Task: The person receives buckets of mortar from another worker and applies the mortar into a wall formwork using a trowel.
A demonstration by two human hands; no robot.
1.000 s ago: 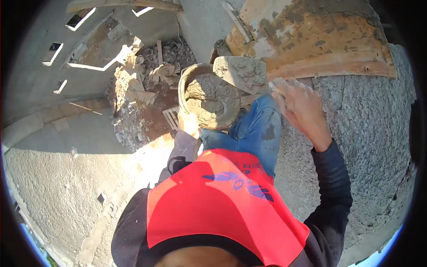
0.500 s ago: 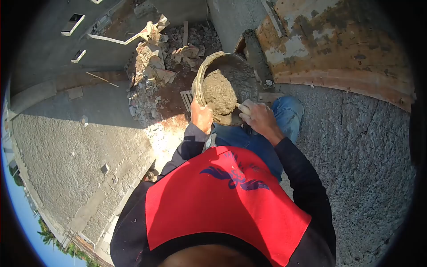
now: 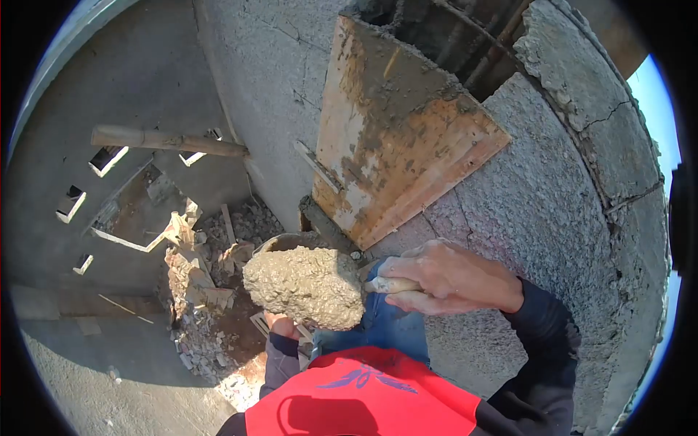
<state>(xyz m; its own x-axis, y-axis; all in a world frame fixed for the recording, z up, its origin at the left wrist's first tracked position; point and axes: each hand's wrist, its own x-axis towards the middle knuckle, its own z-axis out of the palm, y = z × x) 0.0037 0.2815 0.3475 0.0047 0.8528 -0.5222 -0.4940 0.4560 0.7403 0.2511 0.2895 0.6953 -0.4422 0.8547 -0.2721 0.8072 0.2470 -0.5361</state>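
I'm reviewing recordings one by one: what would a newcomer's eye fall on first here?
Probably the big lump of wet, mortar-like mix near the centre, beside the right hand gripping a pale handle. Then the bright red top at the bottom edge, and the smeared wooden board slanting against the rough grey wall above.

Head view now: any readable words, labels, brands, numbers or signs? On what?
Nothing legible.
Dark blue winged print on the red fabric top: any lettering in it too small and blurred to read.
Pale, cylindrical tool handle: no marking seen on the visible part.
Stained, flat wooden board: stains, no lettering seen.
Rough grey wall surface: no sign or number seen.
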